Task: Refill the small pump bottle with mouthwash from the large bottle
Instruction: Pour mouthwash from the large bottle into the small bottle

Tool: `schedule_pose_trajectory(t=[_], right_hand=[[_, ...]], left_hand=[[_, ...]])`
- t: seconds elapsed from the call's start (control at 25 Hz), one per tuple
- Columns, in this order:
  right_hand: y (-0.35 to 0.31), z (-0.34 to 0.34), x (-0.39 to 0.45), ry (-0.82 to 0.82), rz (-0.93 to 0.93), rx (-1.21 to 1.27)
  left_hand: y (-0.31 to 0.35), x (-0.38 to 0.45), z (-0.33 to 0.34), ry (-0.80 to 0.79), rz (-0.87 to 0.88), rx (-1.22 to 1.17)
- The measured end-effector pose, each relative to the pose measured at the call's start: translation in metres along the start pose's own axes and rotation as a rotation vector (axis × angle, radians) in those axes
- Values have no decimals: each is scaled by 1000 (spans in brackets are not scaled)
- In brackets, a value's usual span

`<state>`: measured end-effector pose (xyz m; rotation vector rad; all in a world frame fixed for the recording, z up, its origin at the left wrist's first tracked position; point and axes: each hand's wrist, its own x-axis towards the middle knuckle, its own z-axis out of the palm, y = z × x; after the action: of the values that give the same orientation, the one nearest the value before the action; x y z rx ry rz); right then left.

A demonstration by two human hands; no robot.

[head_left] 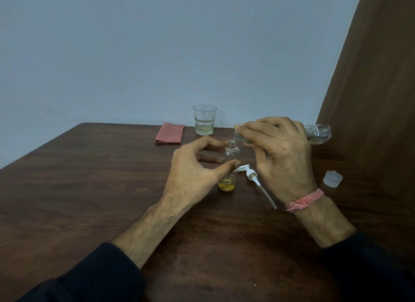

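Left hand (193, 169) fingers pinch small bottle (230, 164); right hand (280, 153) fingers grip tilted large bottle (318, 134).

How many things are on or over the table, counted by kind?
Bottles: 2, the small pump bottle and the large bottle
Drinking glass: 1
Pump top: 1
Bottle cap: 1
Pink cloth: 1
Total: 6

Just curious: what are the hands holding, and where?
Left hand steadies the small bottle at its middle; right hand grips the tipped large bottle near its neck.
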<state>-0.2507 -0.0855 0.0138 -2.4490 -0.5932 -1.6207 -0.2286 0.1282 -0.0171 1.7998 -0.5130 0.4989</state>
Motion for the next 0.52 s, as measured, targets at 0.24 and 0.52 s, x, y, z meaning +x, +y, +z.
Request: schedule_pose_trajectory(t=[0.24,0.52], right_hand=[[1,0,0,-1,-2,4],[-1,-1,1,7,-9,5]], left_hand=[[1,1,1,0,-11,3],[0,1,1,6,-11,-1]])
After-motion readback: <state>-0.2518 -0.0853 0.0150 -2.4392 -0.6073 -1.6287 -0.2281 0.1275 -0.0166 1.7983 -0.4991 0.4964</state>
